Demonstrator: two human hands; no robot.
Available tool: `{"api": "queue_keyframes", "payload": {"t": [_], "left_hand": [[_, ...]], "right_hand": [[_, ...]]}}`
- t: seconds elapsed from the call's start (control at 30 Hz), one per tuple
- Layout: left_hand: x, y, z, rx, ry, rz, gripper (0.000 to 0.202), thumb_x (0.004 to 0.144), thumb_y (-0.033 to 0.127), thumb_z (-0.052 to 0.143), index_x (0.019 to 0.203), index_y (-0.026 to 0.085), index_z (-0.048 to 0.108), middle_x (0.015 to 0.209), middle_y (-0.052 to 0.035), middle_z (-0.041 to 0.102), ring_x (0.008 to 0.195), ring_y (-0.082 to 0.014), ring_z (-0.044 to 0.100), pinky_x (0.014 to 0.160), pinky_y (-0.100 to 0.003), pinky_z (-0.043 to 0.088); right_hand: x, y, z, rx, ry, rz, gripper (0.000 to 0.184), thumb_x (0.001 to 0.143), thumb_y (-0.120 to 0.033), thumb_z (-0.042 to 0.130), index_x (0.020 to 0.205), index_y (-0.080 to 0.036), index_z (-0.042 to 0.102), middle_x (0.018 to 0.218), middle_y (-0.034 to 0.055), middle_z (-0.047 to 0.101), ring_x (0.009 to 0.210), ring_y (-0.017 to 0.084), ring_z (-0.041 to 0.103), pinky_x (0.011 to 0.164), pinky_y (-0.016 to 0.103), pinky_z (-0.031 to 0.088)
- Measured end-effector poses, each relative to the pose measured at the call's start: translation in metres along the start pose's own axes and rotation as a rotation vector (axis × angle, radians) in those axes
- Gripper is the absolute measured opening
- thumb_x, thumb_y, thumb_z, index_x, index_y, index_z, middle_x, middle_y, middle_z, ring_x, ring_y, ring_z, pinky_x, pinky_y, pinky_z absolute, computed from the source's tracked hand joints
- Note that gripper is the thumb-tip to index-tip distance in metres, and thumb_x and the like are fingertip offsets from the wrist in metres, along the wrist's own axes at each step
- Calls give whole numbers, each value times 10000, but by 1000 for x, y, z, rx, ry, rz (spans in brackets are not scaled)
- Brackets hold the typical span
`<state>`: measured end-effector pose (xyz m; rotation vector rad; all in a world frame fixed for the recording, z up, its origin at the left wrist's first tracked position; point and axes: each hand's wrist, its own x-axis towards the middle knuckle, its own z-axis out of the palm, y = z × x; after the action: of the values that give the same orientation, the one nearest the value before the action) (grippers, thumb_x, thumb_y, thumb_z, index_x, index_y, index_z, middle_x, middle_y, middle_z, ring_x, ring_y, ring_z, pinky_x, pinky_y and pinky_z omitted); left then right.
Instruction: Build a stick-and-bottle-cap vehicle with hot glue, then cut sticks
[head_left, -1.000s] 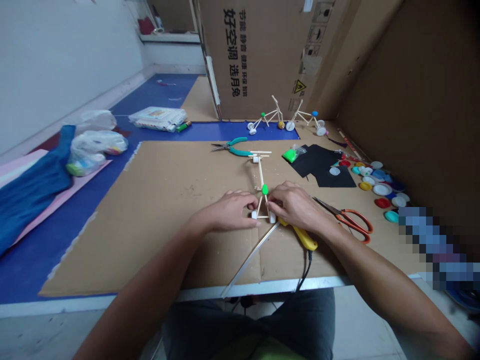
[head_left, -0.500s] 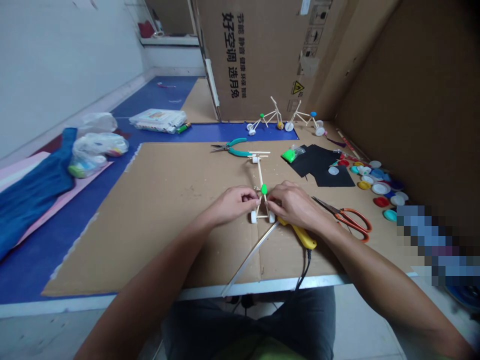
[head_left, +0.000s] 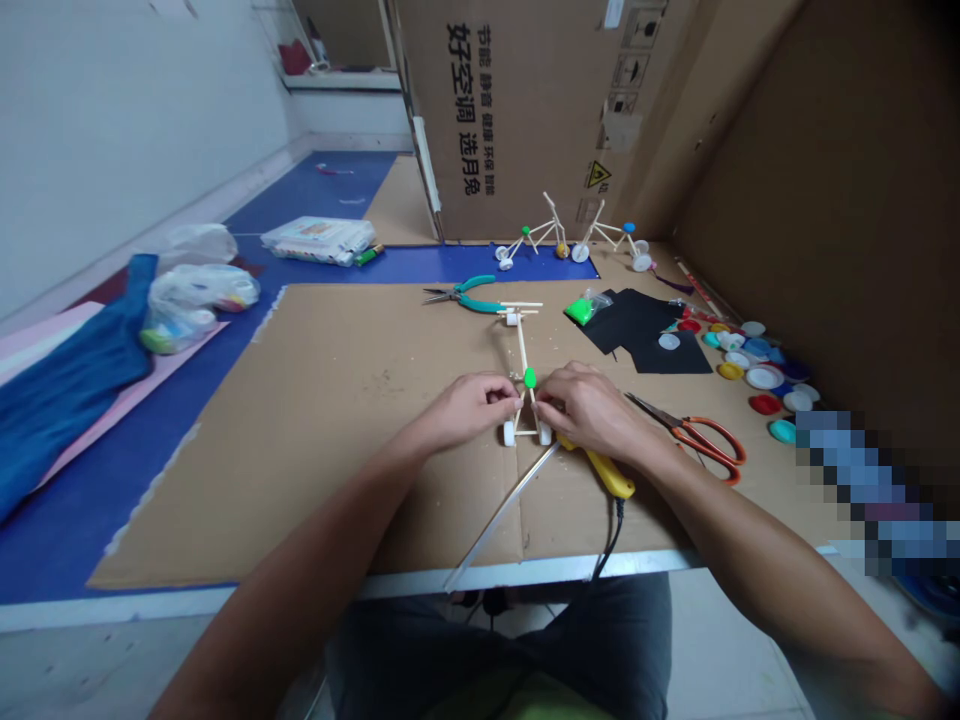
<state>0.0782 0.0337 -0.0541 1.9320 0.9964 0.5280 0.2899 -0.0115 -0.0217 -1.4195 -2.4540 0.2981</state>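
A small tricycle model (head_left: 523, 345) made of thin wooden sticks stands on the cardboard sheet, with white wheels and a green oval seat (head_left: 530, 378). My left hand (head_left: 480, 405) pinches its frame from the left side, just below the seat. From the right, my right hand (head_left: 581, 405) closes its fingers on the opposite stick. Partly under my right hand lies a yellow glue gun (head_left: 609, 472), its clear glue stick (head_left: 499, 517) pointing toward the table's front edge. Fingertip contact on both sides is partly hidden.
Orange-handled scissors (head_left: 697, 440) lie right of my right hand; teal pliers (head_left: 469, 294) lie beyond the model. Black sheets (head_left: 637, 320), a green packet (head_left: 579, 311) and several bottle caps (head_left: 764, 377) are at right. Two similar models (head_left: 555, 230) stand before the cardboard box (head_left: 525, 120).
The whole view has shifted very slightly. Both hands keep the same hold on the tricycle model, and nothing else has visibly moved.
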Motion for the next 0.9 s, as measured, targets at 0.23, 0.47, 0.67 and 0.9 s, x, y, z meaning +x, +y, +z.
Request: {"api": "queue_keyframes", "payload": {"t": [0.23,0.47,0.67,0.9], "left_hand": [[4,-8,-2,-102,73,-21,284,872,429,562,826,178,687,763,-2,652,700,-145,549,680,-265,417],[8,-5,0,-273,191,-43,222,823,382,608,755,178,662,734,13,621,693,-127,526,701,-258,403],[15,-3,-11,-391,346,-119,210,742,392,665,752,183,644,612,44,520,556,-99,405,568,-248,314],[40,17,-29,-419,360,-215,181,690,333,706,669,163,648,546,38,507,506,-88,378,530,-248,269]], "right_hand": [[2,10,-16,148,174,113,197,897,-246,550,802,-172,706,836,57,718,828,191,600,803,297,403],[38,7,-31,205,98,349,215,826,-304,551,779,-167,710,704,17,671,655,149,554,606,265,343],[59,22,-33,350,14,397,245,767,-368,555,648,-160,608,565,-21,502,559,115,423,538,259,291],[69,29,-22,545,49,376,287,743,-437,571,635,-172,561,559,-43,442,537,94,348,517,245,275]]}}
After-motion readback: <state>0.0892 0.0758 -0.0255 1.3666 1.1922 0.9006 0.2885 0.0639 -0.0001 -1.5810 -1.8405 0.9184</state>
